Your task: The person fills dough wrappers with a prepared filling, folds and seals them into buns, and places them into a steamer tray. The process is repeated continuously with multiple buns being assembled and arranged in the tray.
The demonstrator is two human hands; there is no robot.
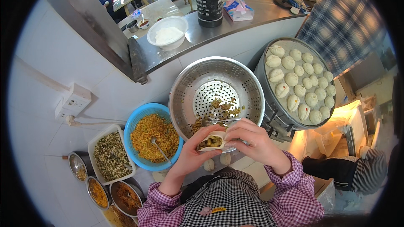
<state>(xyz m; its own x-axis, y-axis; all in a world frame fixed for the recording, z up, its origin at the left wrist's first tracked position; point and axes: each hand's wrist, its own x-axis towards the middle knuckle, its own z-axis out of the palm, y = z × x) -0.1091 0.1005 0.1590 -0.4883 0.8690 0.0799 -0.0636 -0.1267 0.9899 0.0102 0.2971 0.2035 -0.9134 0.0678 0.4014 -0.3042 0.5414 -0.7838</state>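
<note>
Between my two hands is a dough wrapper (210,149) with chopped filling showing in its open middle. My left hand (196,151) cups it from the left. The fingers of my right hand (252,137) pinch its right edge. Just beyond them stands a large perforated steel colander (189,78) with some chopped filling (225,107) on its bottom and a metal spoon (225,119) lying in it. Below my hands, two pieces of pale dough (209,165) rest on the work surface, partly hidden by my arms.
Left of the colander are a blue basket (128,126) of orange filling, a white tub (91,151) of green-and-white filling and several steel bowls (112,192). At right, a round steamer (262,78) bears many shaped buns (292,79). A flour bowl (169,44) sits on the ledge. Another person (344,170) is at right.
</note>
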